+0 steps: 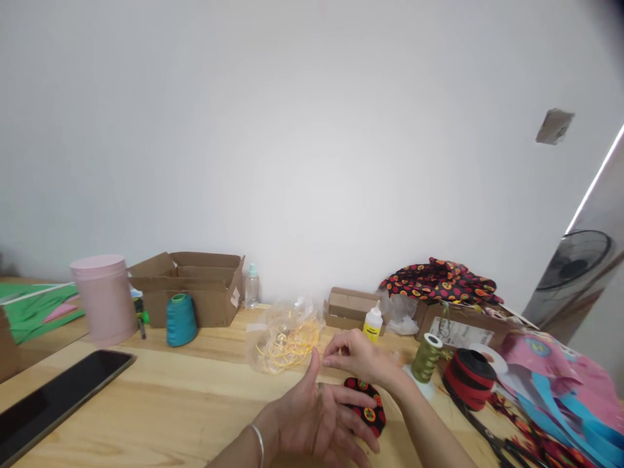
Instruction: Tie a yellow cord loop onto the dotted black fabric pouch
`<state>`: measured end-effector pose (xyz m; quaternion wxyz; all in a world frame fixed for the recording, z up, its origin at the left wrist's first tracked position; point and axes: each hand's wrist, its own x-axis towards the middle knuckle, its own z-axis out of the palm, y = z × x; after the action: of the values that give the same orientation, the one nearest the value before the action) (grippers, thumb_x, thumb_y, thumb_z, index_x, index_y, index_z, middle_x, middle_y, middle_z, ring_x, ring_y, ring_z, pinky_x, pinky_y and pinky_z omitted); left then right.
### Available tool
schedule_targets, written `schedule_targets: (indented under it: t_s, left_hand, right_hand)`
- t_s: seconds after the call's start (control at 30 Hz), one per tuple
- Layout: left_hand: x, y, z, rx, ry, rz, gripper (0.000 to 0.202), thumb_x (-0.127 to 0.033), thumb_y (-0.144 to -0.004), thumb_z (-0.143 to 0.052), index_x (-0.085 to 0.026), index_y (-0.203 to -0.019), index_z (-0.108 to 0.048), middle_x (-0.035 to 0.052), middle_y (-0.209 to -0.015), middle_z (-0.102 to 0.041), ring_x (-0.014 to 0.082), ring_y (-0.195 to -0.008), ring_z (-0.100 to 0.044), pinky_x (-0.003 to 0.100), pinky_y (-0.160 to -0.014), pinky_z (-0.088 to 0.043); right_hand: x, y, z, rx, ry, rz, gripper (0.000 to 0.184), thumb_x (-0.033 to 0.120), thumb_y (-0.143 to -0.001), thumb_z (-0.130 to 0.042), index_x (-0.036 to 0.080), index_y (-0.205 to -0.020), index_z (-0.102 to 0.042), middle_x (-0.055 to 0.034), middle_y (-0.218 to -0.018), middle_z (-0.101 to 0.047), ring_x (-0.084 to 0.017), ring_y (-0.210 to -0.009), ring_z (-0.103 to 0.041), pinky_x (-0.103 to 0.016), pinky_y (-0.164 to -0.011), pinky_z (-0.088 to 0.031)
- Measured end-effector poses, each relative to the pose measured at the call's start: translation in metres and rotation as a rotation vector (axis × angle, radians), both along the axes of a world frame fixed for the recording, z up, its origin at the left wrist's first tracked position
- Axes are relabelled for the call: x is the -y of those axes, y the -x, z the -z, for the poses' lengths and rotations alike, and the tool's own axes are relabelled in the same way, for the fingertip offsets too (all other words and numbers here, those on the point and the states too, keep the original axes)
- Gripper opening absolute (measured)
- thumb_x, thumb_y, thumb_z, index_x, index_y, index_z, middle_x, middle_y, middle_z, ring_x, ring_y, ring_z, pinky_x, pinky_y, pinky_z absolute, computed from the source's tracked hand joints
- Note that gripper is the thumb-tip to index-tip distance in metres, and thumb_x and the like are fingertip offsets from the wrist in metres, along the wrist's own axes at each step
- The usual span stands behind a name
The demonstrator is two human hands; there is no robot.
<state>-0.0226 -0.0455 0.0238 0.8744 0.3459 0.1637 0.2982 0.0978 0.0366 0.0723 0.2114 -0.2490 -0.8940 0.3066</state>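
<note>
My left hand (319, 419) is turned palm up over the table front, its fingers spread and its thumb raised. A light bangle (259, 445) circles that wrist. Just above it, my right hand (358, 356) is bent with thumb and index finger pinched together, close to the left thumb tip. Whatever is in the pinch, if anything, is too small to make out. Behind the left fingers lies a small black fabric piece (373, 409) with a red, yellow and green print, partly hidden by them. A clear plastic bag with yellow cord (287, 348) lies beyond the hands.
On the left are a phone (58, 403), a pink bin (104, 302), a teal thread cone (180, 322) and a cardboard box (195, 302). A glue bottle (373, 323), green thread spool (426, 359), red-black ribbon roll (468, 378), scissors (487, 437) and printed cloth (439, 283) crowd the right.
</note>
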Motion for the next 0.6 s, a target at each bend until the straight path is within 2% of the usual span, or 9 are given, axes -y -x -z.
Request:
schedule_targets:
  t_s: [0.13, 0.27, 0.43, 0.6]
  left_hand:
    - [0.0, 0.003, 0.001, 0.051, -0.024, 0.018, 0.103, -0.079, -0.056, -0.001, -0.005, -0.108, -0.053, 0.0199, -0.091, -0.062, 0.0313, -0.08, -0.059, 0.043, -0.076, -0.034]
    - [-0.001, 0.009, -0.005, 0.243, -0.01, -0.087, 0.094, -0.076, -0.061, -0.007, -0.008, -0.107, -0.053, 0.0202, -0.091, -0.062, 0.0326, -0.08, -0.059, 0.048, -0.073, -0.035]
    - [-0.013, 0.024, -0.008, 0.56, -0.048, -0.378, 0.068, -0.062, -0.076, -0.018, -0.014, -0.115, -0.047, 0.0158, -0.1, -0.061, 0.0281, -0.091, -0.056, 0.049, -0.078, -0.036]
    - [-0.023, 0.039, -0.003, 0.643, -0.055, -0.675, 0.063, -0.059, -0.076, -0.03, -0.014, -0.117, -0.045, 0.0133, -0.105, -0.06, 0.0243, -0.099, -0.052, 0.047, -0.09, -0.029]
  right_hand:
    - [0.006, 0.003, 0.031, -0.094, 0.254, -0.011, 0.017, 0.025, -0.07, -0.055, 0.013, -0.07, -0.066, 0.0023, -0.053, -0.054, -0.007, -0.048, -0.041, -0.016, -0.043, -0.03]
    - [0.022, 0.004, 0.05, -0.139, 0.302, -0.018, 0.023, 0.02, -0.074, -0.043, 0.012, -0.068, -0.064, 0.0005, -0.057, -0.057, -0.008, -0.051, -0.048, -0.017, -0.046, -0.036]
    - [0.038, 0.008, 0.051, -0.139, 0.105, -0.064, 0.022, 0.016, -0.076, -0.042, 0.015, -0.075, -0.064, -0.0021, -0.071, -0.063, -0.013, -0.067, -0.056, -0.02, -0.058, -0.04]
    - [0.045, 0.01, 0.052, 0.105, -0.242, -0.067, 0.021, 0.017, -0.078, -0.043, 0.019, -0.075, -0.064, -0.0016, -0.073, -0.065, -0.012, -0.066, -0.056, -0.019, -0.06, -0.037]
